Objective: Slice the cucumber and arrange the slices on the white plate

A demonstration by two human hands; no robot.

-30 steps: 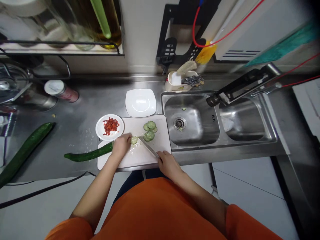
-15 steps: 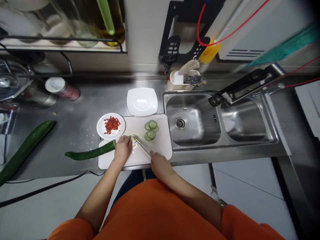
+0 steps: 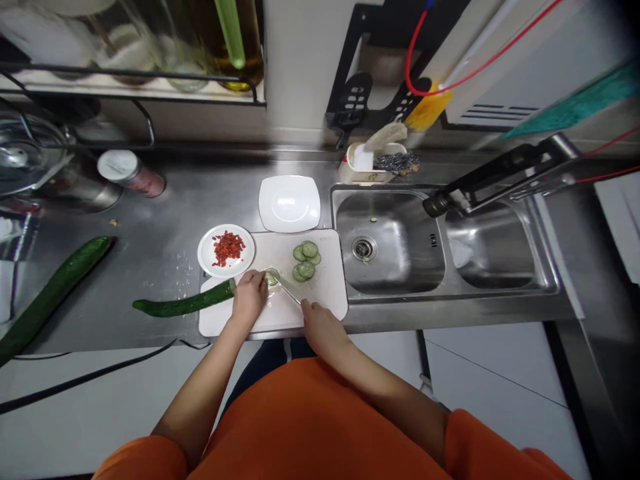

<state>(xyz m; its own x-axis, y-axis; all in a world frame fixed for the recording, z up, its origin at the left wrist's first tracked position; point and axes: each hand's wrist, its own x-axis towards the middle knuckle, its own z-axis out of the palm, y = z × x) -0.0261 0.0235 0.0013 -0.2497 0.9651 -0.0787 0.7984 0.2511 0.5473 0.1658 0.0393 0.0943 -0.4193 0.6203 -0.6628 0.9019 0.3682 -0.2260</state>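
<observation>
The left hand (image 3: 249, 295) presses down on the cut end of a cucumber (image 3: 183, 305), pinning it to the white cutting board (image 3: 327, 293); its uncut length trails off the board's edge, away from the grip. The right hand (image 3: 320, 325) is clenched around a knife (image 3: 286, 289), whose blade meets the cucumber just beside the left fingertips. The cucumber looks firm but wet and smooth-skinned — likely to roll, so best held from above close to the blade. Cut slices (image 3: 306, 260) lie beyond the knife — thin, light, slippery.
</observation>
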